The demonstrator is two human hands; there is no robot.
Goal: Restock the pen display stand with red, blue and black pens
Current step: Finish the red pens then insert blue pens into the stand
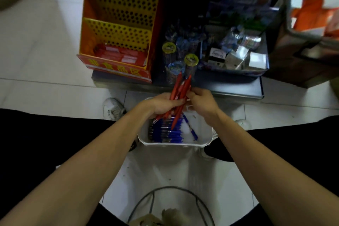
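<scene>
Item 1: red pens [180,90], one bunch, approx. upright, which we hold over the white basket [174,144], just in front of the low shelf [238,86]. Left hand [165,103]: grip clamped round the bunch's middle. Right hand [201,102]: grip pinched on the bunch from the opp. side. Item 2: blue pens [167,132], many, lying side by side in the basket, one loose at an angle on the right. Item 3: display stand [119,24], orange w/ yellow perforated tiers, on the shelf's left end, well apart from the bunch; red boxes [119,55] in its lowest tier. Misc.: packaged goods [238,24] on the shelf's right; white shoe [113,109] on the floor beside the basket.
</scene>
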